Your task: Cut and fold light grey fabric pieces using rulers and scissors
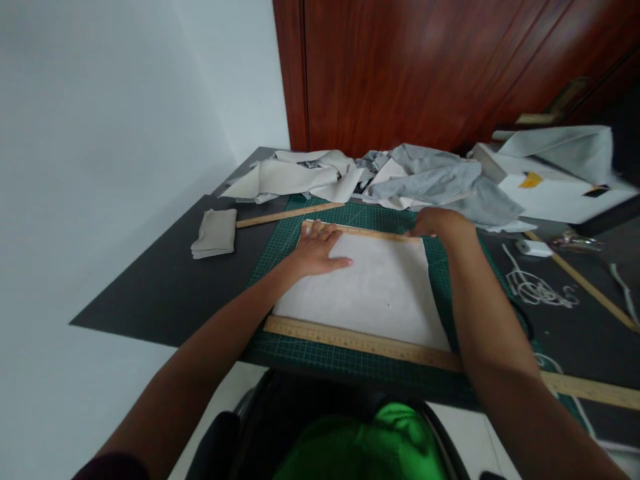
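Observation:
A white piece of fabric [370, 287] lies flat on a green cutting mat [325, 357]. My left hand [320, 250] rests spread on its upper left part, fingertips on a thin wooden ruler [370, 233] that runs along the far edge. At that ruler's right end is my right hand [433, 223], bent downward with its fingers closed; whatever it may hold is too small to make out. A wider wooden ruler [360, 341] lies along the near edge of the fabric and passes under my right forearm.
Stacked beige cloth pieces [215, 233] sit at the left beside another wooden ruler [290, 215]. Crumpled fabric [430, 177] lines the back. At the right are a white box [545, 187], a white adapter [534, 249], a coiled cable [535, 288] and another wooden strip [595, 293].

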Tool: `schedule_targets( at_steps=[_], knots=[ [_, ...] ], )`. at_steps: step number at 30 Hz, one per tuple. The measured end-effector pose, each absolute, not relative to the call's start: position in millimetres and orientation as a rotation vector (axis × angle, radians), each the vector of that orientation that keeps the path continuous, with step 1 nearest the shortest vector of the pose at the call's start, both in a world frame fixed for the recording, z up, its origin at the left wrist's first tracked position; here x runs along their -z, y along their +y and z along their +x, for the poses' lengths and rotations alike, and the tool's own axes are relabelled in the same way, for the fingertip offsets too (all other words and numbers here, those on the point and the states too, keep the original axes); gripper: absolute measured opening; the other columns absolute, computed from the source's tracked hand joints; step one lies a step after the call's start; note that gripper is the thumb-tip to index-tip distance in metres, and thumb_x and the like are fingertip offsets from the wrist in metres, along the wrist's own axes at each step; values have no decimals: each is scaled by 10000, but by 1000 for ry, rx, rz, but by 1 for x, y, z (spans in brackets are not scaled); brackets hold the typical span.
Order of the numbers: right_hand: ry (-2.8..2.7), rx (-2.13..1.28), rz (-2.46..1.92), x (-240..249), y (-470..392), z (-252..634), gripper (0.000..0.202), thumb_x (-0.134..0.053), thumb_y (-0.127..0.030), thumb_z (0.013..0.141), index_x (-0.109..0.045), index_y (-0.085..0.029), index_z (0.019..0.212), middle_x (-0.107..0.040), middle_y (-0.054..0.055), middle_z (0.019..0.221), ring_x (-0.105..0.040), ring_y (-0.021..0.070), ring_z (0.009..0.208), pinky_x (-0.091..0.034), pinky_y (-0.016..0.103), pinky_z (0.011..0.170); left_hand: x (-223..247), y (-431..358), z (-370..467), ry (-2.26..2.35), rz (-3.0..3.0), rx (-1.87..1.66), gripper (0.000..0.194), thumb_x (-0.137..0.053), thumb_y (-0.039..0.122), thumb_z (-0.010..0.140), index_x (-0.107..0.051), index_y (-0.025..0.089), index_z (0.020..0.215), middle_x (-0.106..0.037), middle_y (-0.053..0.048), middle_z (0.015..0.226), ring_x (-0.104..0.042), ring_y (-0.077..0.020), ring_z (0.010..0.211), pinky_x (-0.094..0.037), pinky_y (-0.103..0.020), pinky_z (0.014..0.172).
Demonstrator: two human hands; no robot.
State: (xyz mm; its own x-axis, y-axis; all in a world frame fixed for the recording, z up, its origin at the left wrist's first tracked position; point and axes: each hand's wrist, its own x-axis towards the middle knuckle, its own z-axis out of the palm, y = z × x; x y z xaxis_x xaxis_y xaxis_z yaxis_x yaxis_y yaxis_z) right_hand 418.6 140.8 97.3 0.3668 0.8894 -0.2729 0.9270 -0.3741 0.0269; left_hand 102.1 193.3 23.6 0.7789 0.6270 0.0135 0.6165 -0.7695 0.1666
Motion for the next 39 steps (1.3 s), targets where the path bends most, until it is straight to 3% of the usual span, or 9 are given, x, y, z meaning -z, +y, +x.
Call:
schedule_targets(
  at_steps=[2,4,10,12,15,18,27,39],
  knots=[
    [1657,238,2410,-109,138,399,443,-727,-492,885,-747,-101,1091,-753,205,1082,-712,339,964,-517,375,783,-24,193,103,984,2817,-108,928,-446,822,900,-321,243,1614,-250,-98,1727,-69,-473,1589,11,-666,1257],
    [1807,225,2287,-122,133,369,406,-670,-488,928,-753,-121,1080,-762,169,1072,-708,312,955,-496,350,786,-24,193,104,980,2824,-121,923,-442,819,904,-311,247,1617,-243,-95,1728,-54,-472,1589,17,-668,1253],
    [2398,630,1539,-129,104,257,219,-653,-259,935,-775,-161,1088,-775,30,984,-687,199,870,-418,265,746,-25,196,107,976,2831,14,911,-516,699,926,-256,199,1641,-146,-124,1748,10,-515,1576,29,-721,1222],
    [2459,750,1287,-124,91,228,237,-684,-314,939,-786,-147,1071,-777,42,941,-672,191,821,-400,269,699,-25,197,109,986,2824,69,911,-519,669,931,-240,183,1648,-127,-126,1752,30,-509,1578,59,-714,1223],
    [2460,859,1088,-115,72,203,253,-719,-358,920,-797,-158,1053,-778,51,898,-656,183,759,-380,273,641,-24,196,109,989,2798,34,952,-445,763,923,-227,193,1654,-117,-111,1757,43,-482,1588,81,-690,1234],
    [2440,842,1159,-109,60,194,216,-755,-317,875,-798,-172,1029,-782,61,911,-662,184,747,-354,267,599,-24,194,108,984,2774,4,1011,-424,846,882,-229,223,1654,-117,-95,1759,49,-481,1588,98,-689,1232],
    [2334,672,1395,-99,47,171,148,-659,-120,850,-786,-165,912,-803,100,929,-726,238,845,-373,287,605,-21,190,104,960,2771,-82,997,-418,868,867,-293,238,1630,-176,-90,1749,19,-490,1587,78,-694,1242],
    [2343,680,1719,-86,17,176,105,-641,-127,888,-720,-189,917,-753,73,982,-699,242,916,-411,316,751,-25,185,100,964,2802,-108,1016,-385,874,865,-320,204,1625,-225,-114,1734,-42,-486,1589,29,-697,1254]
  ],
)
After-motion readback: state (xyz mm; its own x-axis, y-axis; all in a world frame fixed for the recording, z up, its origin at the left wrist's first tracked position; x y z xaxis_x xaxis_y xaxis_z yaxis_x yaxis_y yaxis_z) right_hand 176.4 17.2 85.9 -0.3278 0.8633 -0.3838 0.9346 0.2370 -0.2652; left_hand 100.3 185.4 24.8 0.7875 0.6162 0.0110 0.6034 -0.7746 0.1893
